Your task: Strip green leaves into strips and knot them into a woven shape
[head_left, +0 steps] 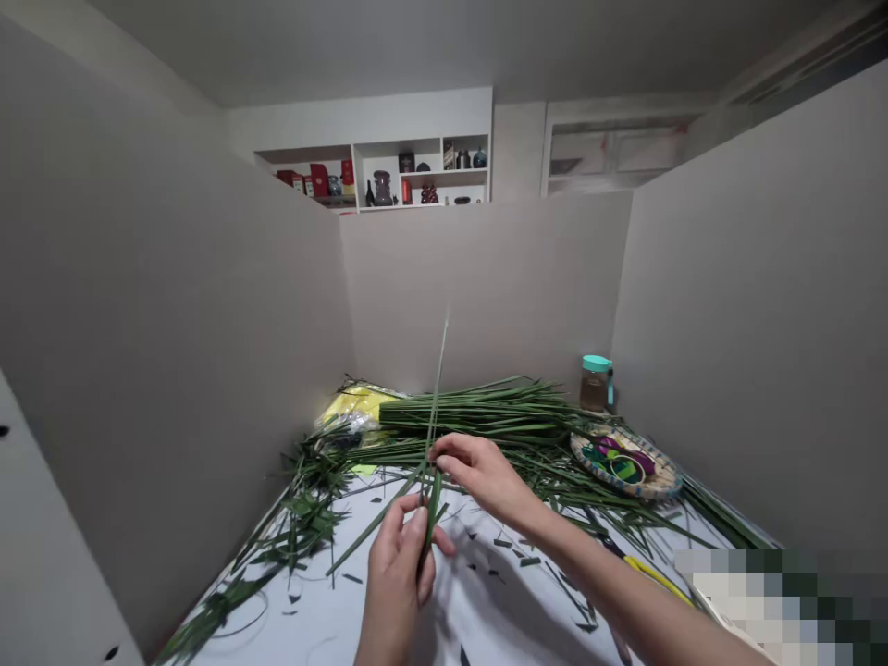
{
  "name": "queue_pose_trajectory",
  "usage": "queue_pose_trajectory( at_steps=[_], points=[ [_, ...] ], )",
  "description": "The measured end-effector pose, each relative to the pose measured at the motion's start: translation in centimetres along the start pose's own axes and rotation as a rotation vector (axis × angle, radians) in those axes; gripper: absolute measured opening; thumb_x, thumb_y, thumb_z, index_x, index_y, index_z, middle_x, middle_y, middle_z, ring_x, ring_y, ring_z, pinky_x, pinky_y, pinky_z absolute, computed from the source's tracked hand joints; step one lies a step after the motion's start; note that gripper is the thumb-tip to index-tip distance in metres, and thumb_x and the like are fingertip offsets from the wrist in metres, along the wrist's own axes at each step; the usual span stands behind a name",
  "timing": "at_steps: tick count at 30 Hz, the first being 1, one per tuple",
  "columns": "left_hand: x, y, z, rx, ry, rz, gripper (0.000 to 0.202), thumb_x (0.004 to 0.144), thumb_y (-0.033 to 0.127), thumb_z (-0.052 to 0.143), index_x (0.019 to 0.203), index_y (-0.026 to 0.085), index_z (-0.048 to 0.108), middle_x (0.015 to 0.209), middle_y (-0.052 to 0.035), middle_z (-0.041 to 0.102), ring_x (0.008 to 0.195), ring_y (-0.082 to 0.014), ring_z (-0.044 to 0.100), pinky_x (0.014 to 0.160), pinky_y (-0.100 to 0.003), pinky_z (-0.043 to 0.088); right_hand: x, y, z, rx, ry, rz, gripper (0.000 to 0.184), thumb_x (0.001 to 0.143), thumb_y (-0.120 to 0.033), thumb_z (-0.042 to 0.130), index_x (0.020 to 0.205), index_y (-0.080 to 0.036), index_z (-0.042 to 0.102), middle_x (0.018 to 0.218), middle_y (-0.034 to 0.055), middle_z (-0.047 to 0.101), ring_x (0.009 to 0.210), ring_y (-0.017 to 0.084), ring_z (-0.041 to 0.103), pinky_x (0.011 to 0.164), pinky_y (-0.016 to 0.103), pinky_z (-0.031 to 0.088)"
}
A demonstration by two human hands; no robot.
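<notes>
Left hand (397,581) closed around long green leaf strips (431,490), right hand (482,476) pinching them higher up, right forearm (597,573) angled in from lower right

Soft, even light fills the view, bright on the white bench (326,629) and duller on the grey partition walls (159,277). The left hand (395,578) and right hand (482,476) cast a diffuse shadow toward 5 o'clock. Wide-angle distortion splays the walls at the edges, a pixelated block (781,606) masks 4 o'clock, and the raised green leaf strip (438,370) blurs faintly near its tip
</notes>
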State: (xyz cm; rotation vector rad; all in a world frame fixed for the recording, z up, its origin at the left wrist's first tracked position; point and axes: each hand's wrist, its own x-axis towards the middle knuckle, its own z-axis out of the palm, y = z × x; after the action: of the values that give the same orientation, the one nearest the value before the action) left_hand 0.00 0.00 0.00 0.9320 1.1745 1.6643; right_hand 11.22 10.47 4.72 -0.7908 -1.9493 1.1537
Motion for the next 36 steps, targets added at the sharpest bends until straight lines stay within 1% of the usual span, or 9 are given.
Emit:
queue_pose_trajectory(
  at_steps=[4, 9, 12, 15, 18, 24, 27, 31, 36],
  points=[
    [1.6, -0.3, 0.5, 0.023, -0.022, -0.008, 0.042, 0.076, 0.058, 0.065, 0.090, 0.020, 0.052, 0.061, 0.0006, 0.064, 0.035, -0.0022, 0.024, 0.039, -0.019, 0.012, 2.3, 1.1, -0.7, -0.076, -0.096, 0.058, 0.024, 0.097, -0.035, 0.061, 0.111, -0.015, 0.064, 0.109, 0.0058, 0.067, 0.091, 0.019, 0.067, 0.080, 0.039, 0.057],
    [2.9, -1.0, 0.5, 0.042, -0.026, -0.019, 0.045, 0.074, 0.062, 0.064, 0.078, 0.020, 0.049, 0.057, 0.0014, 0.062, 0.034, -0.0020, 0.023, 0.040, -0.019, 0.013, 2.7, 1.9, -1.1, -0.036, -0.109, 0.139, 0.027, 0.097, -0.035, 0.060, 0.115, -0.015, 0.062, 0.111, 0.0068, 0.066, 0.092, 0.020, 0.067, 0.079, 0.038, 0.058],
    [2.9, -1.4, 0.4, 0.048, -0.025, -0.046, 0.048, 0.073, 0.066, 0.063, 0.077, 0.019, 0.051, 0.056, 0.0024, 0.060, 0.035, -0.0016, 0.021, 0.039, -0.020, 0.012, 2.8, 2.3, -1.0, 0.012, -0.103, 0.169, 0.028, 0.097, -0.034, 0.060, 0.117, -0.015, 0.062, 0.115, 0.0076, 0.065, 0.095, 0.021, 0.066, 0.081, 0.040, 0.057],
    [2.6, -1.7, 0.3, 0.048, -0.028, -0.089, 0.052, 0.071, 0.068, 0.063, 0.078, 0.018, 0.053, 0.054, 0.0056, 0.054, 0.036, -0.0021, 0.020, 0.039, -0.020, 0.011, 3.2, 2.9, -0.6, 0.055, -0.090, 0.196, 0.029, 0.096, -0.034, 0.061, 0.119, -0.015, 0.061, 0.117, 0.0078, 0.065, 0.098, 0.022, 0.066, 0.083, 0.041, 0.057],
    [2.4, -2.1, 0.2, 0.043, -0.023, -0.126, 0.054, 0.070, 0.072, 0.063, 0.076, 0.019, 0.051, 0.051, 0.0081, 0.049, 0.037, -0.0024, 0.018, 0.039, -0.019, 0.010, 3.4, 3.6, 0.0, 0.103, -0.088, 0.222, 0.030, 0.096, -0.034, 0.061, 0.120, -0.016, 0.061, 0.119, 0.0082, 0.064, 0.099, 0.022, 0.066, 0.084, 0.042, 0.056],
    [2.6, -2.7, -0.1, 0.046, 0.001, -0.156, 0.056, 0.068, 0.073, 0.063, 0.079, 0.020, 0.051, 0.054, 0.0074, 0.050, 0.039, -0.0027, 0.021, 0.041, -0.019, 0.009, 3.5, 3.9, 0.9, 0.190, -0.113, 0.265, 0.030, 0.097, -0.034, 0.061, 0.121, -0.016, 0.060, 0.119, 0.0085, 0.064, 0.099, 0.022, 0.066, 0.084, 0.042, 0.057],
    [2.8, -2.9, -0.3, 0.046, 0.007, -0.165, 0.057, 0.067, 0.074, 0.063, 0.079, 0.020, 0.050, 0.052, 0.0085, 0.047, 0.039, -0.0031, 0.021, 0.041, -0.019, 0.008, 3.7, 4.2, 1.3, 0.204, -0.077, 0.284, 0.031, 0.096, -0.034, 0.061, 0.121, -0.016, 0.060, 0.120, 0.0085, 0.064, 0.100, 0.022, 0.066, 0.084, 0.042, 0.057],
    [3.0, -3.4, -0.3, 0.046, 0.005, -0.164, 0.059, 0.065, 0.078, 0.062, 0.075, 0.022, 0.045, 0.050, 0.0096, 0.045, 0.039, -0.0027, 0.019, 0.040, -0.020, 0.009, 4.4, 4.9, 1.7, 0.213, 0.025, 0.308, 0.031, 0.096, -0.033, 0.061, 0.122, -0.016, 0.060, 0.121, 0.0088, 0.063, 0.100, 0.022, 0.065, 0.084, 0.043, 0.057],
    [3.1, -4.2, -0.4, 0.050, 0.005, -0.193, 0.060, 0.063, 0.078, 0.063, 0.073, 0.023, 0.041, 0.049, 0.0101, 0.044, 0.038, -0.0028, 0.021, 0.039, -0.019, 0.010, 5.3, 4.4, 0.9, 0.238, 0.167, 0.257, 0.032, 0.096, -0.033, 0.061, 0.123, -0.016, 0.059, 0.122, 0.0089, 0.063, 0.100, 0.022, 0.065, 0.084, 0.042, 0.057]
  ],
)
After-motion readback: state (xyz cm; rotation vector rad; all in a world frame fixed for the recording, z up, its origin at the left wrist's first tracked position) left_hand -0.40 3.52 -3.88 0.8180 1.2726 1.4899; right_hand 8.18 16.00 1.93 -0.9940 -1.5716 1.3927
